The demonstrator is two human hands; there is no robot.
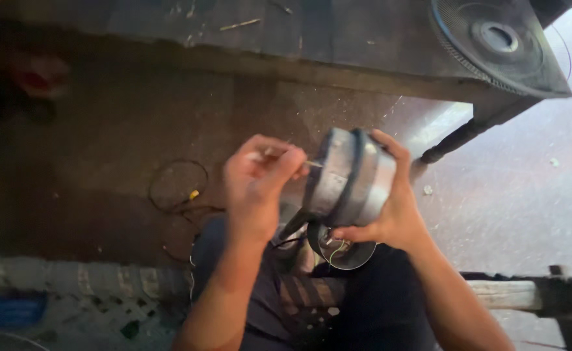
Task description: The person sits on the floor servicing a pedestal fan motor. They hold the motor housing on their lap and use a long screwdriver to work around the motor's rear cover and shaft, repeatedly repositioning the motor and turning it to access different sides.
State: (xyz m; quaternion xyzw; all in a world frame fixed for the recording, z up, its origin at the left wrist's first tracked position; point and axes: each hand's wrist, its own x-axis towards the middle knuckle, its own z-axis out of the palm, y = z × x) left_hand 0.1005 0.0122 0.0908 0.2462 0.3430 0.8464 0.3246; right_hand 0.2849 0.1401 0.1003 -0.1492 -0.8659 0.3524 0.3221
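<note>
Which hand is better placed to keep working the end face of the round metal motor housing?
Likely the left hand: its pinched fingertips already touch the metal motor housing, while the right hand is wrapped around it, holding it up.

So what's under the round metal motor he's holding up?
Under the motor sits a dark round cup-shaped part with thin wires, resting on the person's lap. The right hand and the motor cover its upper edge.

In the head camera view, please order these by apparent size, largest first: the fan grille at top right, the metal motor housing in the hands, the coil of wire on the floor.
1. fan grille, though partly cut off.
2. metal motor housing; it is nearer the camera, so this ranking is unsure.
3. coil of wire.
</note>
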